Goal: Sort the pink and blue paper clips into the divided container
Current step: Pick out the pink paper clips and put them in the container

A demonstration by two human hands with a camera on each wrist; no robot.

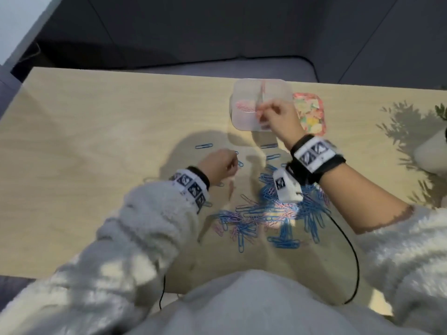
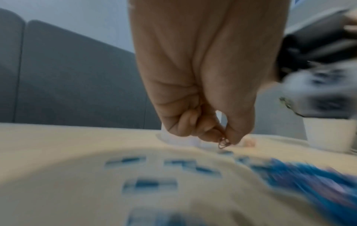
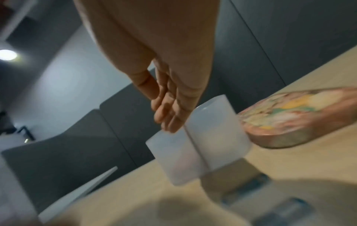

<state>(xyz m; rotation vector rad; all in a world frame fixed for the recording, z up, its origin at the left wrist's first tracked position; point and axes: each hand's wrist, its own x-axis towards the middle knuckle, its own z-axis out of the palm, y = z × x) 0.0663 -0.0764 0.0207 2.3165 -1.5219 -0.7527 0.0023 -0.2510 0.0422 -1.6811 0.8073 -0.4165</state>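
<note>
A translucent divided container (image 1: 244, 122) stands at the back of the wooden table; its left compartment holds pink clips (image 1: 244, 106). My right hand (image 1: 262, 114) hovers over the divider, fingers straight and holding nothing in the right wrist view (image 3: 168, 122), just above the container (image 3: 212, 145). My left hand (image 1: 229, 165) is low over the table to the left of the pile and pinches a small pink clip (image 2: 222, 144) between thumb and fingertip (image 2: 224, 139). A mixed pile of blue and pink paper clips (image 1: 273, 213) lies near the front.
Loose blue clips (image 1: 204, 146) (image 1: 273, 156) lie between the pile and the container. A floral lid (image 1: 310, 114) sits right of the container. A white pot (image 1: 433, 151) stands at the right edge. A black cable (image 1: 350, 250) trails from the right wrist.
</note>
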